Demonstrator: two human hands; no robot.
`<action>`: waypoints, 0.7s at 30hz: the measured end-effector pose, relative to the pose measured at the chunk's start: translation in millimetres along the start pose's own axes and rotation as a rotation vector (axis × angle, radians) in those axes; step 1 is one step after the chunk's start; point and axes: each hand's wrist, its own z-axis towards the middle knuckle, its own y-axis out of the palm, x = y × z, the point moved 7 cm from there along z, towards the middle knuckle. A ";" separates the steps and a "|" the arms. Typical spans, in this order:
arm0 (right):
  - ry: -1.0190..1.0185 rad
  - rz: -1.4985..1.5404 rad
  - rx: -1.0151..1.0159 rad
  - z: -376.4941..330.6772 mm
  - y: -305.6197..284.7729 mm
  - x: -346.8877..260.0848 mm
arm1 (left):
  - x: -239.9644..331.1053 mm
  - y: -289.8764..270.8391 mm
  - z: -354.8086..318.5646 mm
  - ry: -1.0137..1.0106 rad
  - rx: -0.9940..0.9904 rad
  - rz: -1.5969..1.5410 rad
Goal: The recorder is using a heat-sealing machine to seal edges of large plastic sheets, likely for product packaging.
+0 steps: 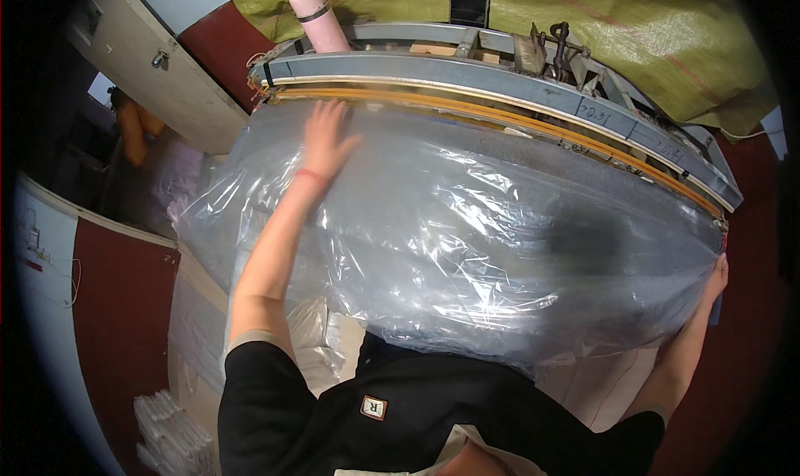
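so, from a distance i'm looking down on a big clear plastic sheet (408, 218), which is lying in glossy wrinkles just below a grey metal beam (417, 69) and an orange strip (400, 95). my left hand (327, 143) is resting palm down on the sheet's upper left part, fingers spread wide, gripping nothing. my right hand (718, 272) is touching the sheet's far right edge; i'm not managing to tell whether its fingers are pinching it. behind the beam, a pink bottle (321, 19) is standing, and a dark phone (469, 3) is showing against a yellow-green tarp (633, 18)
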 end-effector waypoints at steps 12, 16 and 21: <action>0.088 0.398 -0.032 -36.4 -83.1 -51.1 | 3.5 22.4 23.5 -0.068 -0.260 -0.185; 0.208 0.543 0.101 -19.5 -75.7 -37.8 | 1.5 6.0 33.0 -0.223 -0.010 -0.605; -0.208 -0.439 0.252 -25.0 17.2 -100.7 | -12.6 11.1 23.1 -0.837 0.302 -1.040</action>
